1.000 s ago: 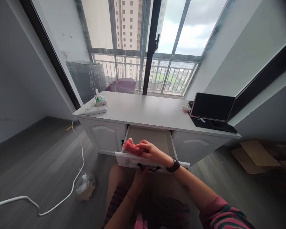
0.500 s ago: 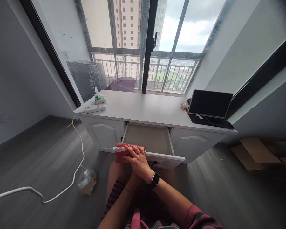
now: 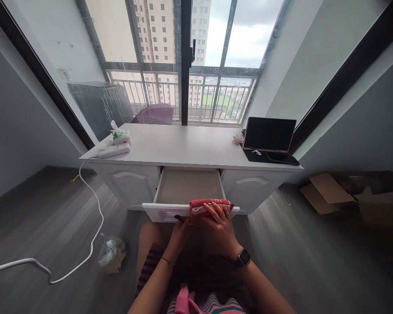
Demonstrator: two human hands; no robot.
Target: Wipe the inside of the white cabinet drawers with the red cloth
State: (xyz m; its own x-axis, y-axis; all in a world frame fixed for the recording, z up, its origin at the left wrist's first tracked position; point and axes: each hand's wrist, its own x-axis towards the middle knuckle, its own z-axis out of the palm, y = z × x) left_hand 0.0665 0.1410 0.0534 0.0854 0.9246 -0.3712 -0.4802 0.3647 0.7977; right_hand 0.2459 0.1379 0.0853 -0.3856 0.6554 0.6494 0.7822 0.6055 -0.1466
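Observation:
A folded red cloth (image 3: 199, 211) with a pale edge showing is in my right hand (image 3: 221, 220), which is wrapped around its right side with the fingers over the top. It is held just in front of the drawer front (image 3: 162, 212) and hides part of it. The white drawer (image 3: 190, 185) is pulled out, its beige bottom bare. At the dark drawer handle (image 3: 178, 217) is my left hand (image 3: 180, 231), its fingers curled there and partly hidden, close by the cloth's lower left corner.
The white desk (image 3: 180, 146) bears a tissue pack (image 3: 122, 137), a power strip (image 3: 114, 151) and a dark monitor (image 3: 269, 134). A white cable (image 3: 96, 209) runs over the floor past a plastic bag (image 3: 112, 255). An opened cardboard box (image 3: 330, 192) lies at right.
My right hand has carried the red cloth from the drawer front's left end to its right part. My left hand has come out from under my right wrist to the handle. The view has shifted right.

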